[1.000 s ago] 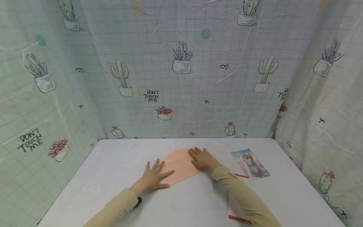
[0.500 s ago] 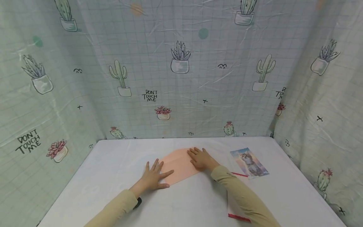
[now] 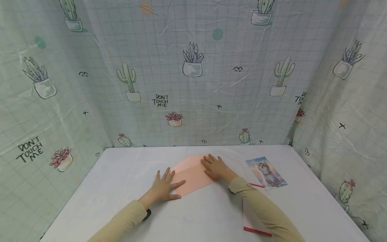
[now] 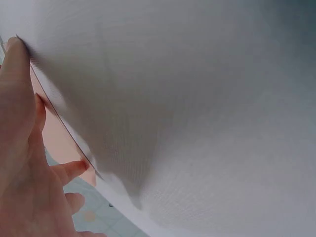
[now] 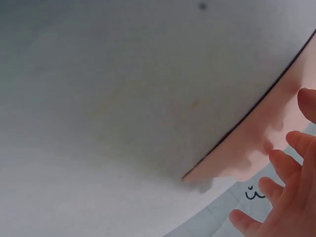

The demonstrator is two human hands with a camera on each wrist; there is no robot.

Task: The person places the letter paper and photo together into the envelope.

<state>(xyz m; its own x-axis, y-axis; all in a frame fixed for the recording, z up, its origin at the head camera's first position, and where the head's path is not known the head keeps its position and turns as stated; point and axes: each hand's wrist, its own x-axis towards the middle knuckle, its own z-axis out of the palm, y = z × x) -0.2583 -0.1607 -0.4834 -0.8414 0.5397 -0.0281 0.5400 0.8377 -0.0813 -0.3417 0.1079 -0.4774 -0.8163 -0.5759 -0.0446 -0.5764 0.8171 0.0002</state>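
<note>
A peach envelope [image 3: 190, 179] lies flat and slanted on the white table, a crease running under its lighter upper flap [image 3: 191, 161]. My left hand [image 3: 162, 188] rests on its left end, fingers spread; the left wrist view shows the thumb and fingers along the envelope's edge [image 4: 59, 133]. Over the right end is my right hand [image 3: 214, 168], fingers extended toward the flap. In the right wrist view those fingers [image 5: 284, 165] are slightly bent and hover above the paper [image 5: 242, 143], casting shadows on it.
To the right lies a picture card of a kitten [image 3: 267, 173]. A pale flat piece with red strips at its ends [image 3: 257, 232] is partly hidden under my right forearm. A cactus-print curtain [image 3: 193, 90] hangs behind and beside the white table [image 3: 121, 174].
My right hand has shifted slightly up and right, with its fingers a little raised. The envelope's upper flap now looks lighter and its crease shows more clearly. My left hand stays in place.
</note>
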